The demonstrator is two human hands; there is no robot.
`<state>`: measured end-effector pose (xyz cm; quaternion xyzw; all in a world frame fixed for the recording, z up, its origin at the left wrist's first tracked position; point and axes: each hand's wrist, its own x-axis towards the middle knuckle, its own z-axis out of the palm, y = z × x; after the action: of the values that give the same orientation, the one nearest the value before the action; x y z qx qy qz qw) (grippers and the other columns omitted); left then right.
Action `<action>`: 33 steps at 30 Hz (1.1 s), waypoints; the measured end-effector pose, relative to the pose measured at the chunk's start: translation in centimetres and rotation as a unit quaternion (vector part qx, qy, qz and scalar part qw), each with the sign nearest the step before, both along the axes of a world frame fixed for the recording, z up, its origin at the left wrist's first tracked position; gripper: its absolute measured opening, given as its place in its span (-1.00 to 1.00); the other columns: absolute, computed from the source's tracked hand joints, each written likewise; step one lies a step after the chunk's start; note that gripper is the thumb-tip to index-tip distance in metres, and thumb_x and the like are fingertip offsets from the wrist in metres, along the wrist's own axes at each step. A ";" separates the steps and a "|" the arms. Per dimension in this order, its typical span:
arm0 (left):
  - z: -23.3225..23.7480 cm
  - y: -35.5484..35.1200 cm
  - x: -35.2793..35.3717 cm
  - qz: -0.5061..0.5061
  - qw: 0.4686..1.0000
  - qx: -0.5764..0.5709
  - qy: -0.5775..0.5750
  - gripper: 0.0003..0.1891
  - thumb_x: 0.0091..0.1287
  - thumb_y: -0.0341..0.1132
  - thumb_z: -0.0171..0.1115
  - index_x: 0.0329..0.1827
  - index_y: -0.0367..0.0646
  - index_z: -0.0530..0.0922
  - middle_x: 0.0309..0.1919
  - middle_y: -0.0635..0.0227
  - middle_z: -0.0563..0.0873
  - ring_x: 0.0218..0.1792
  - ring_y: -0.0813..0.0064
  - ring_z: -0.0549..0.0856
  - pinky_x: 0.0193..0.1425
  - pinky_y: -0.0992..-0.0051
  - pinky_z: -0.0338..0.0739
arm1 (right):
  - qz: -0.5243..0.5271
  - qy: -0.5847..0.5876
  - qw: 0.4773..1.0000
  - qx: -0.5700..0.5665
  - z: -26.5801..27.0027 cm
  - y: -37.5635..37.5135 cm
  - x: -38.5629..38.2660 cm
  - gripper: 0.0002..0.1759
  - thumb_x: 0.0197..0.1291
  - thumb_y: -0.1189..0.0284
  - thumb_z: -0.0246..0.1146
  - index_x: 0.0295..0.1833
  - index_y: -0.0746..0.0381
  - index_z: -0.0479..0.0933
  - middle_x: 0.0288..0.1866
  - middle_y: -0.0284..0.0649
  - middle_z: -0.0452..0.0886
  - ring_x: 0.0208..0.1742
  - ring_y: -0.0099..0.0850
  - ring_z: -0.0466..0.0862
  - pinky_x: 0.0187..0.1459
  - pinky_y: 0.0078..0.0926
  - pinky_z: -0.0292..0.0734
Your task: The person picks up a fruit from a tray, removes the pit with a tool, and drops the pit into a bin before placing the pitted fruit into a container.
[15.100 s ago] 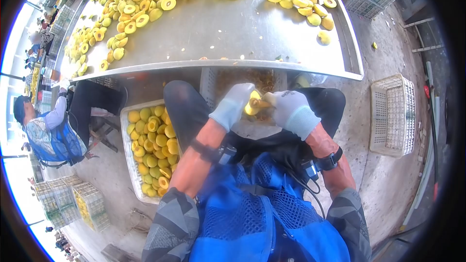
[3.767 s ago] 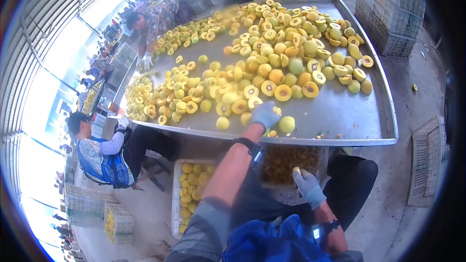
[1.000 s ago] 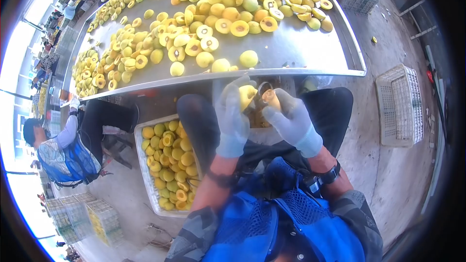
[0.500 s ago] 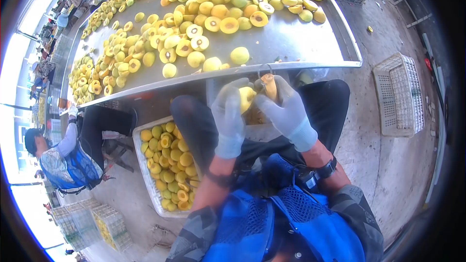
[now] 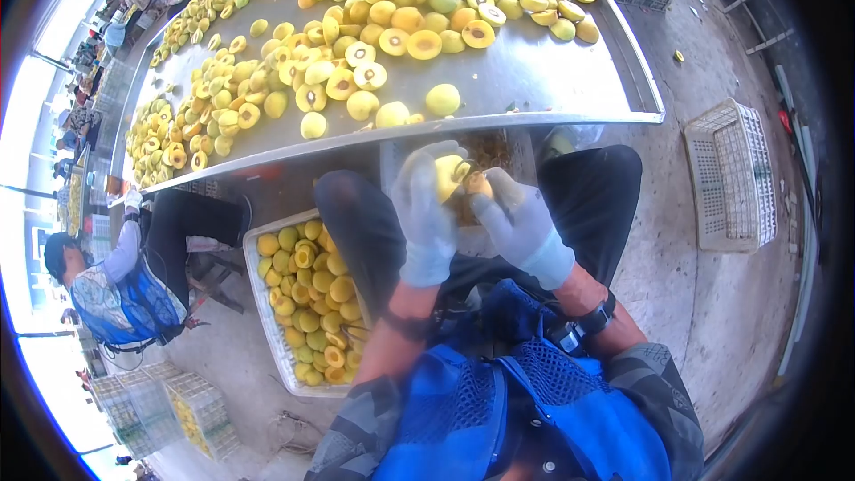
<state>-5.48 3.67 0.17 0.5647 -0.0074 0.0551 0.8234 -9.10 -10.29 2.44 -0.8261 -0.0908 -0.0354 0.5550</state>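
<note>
In front of my knees, my left hand [image 5: 425, 200], in a pale glove, is closed round a half of a yellow peach [image 5: 448, 176]. My right hand [image 5: 521, 218], gloved too, grips a wooden-handled pitting tool [image 5: 479, 183]. The tool's working end is at the fruit's cut side; its metal part is hard to make out now. Both hands are close together, just below the near edge of the metal table [image 5: 534, 80]. Many halved yellow peaches [image 5: 424, 44] lie on that table, several with pits showing.
A white crate [image 5: 289, 352] of yellow peaches stands left of my legs. Beneath the table edge sits a bin [image 5: 499, 150] with brownish bits inside. A white basket [image 5: 732, 178] is on the floor at right. A co-worker [image 5: 125, 281] sits at left.
The tool has tipped from upright, with its metal loop up, towards the fruit in my left hand, and now meets it. My right hand has turned and lowered slightly.
</note>
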 end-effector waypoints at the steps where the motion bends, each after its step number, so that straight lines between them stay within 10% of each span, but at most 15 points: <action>1: 0.0 -0.1 0.0 -0.001 1.000 -0.009 0.003 -0.55 0.62 -0.11 -0.05 0.06 -0.39 0.63 -0.10 0.16 0.75 -0.09 0.45 0.69 0.10 0.46 0.59 | 0.004 0.009 1.000 0.000 -0.3 0.0 0.0 -0.78 0.39 0.38 0.23 -0.03 0.32 0.51 -0.34 0.08 0.66 -0.29 0.06 0.70 -0.30 -0.15 0.53; 7: -1.7 -0.2 0.2 0.048 0.998 0.042 -0.021 -0.61 0.60 -0.17 0.02 0.05 -0.39 0.63 -0.11 0.17 0.75 -0.09 0.48 0.69 0.08 0.48 0.58 | -0.028 -0.077 0.993 -0.080 -1.2 0.1 0.2 -0.80 0.37 0.40 0.23 -0.02 0.30 0.52 -0.33 0.09 0.65 -0.31 0.08 0.67 -0.31 -0.15 0.52; 16: -2.0 1.6 1.0 0.061 0.989 0.129 -0.033 -0.52 0.65 -0.08 -0.11 0.05 -0.33 0.64 -0.09 0.25 0.77 -0.20 0.53 0.69 -0.08 0.54 0.58 | 0.009 0.221 0.941 0.256 0.9 -0.9 -0.6 -0.72 0.56 0.29 0.11 0.07 0.26 0.59 -0.46 -0.48 0.51 -0.44 -0.71 0.43 -0.42 -0.60 0.36; 33: -1.3 0.2 0.4 0.031 0.998 0.052 -0.017 -0.51 0.64 -0.05 -0.11 0.04 -0.34 0.62 -0.09 0.23 0.74 -0.19 0.54 0.63 -0.07 0.53 0.55 | 0.071 0.146 0.976 0.143 -1.0 0.7 0.1 -0.72 0.54 0.31 0.11 -0.14 0.31 0.55 -0.48 -0.27 0.56 -0.43 -0.57 0.50 -0.38 -0.47 0.42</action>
<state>-5.06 3.82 -1.10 0.6056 -0.0069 0.0903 0.7906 -9.04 -9.56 1.44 -0.7259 -0.0613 0.1131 0.6757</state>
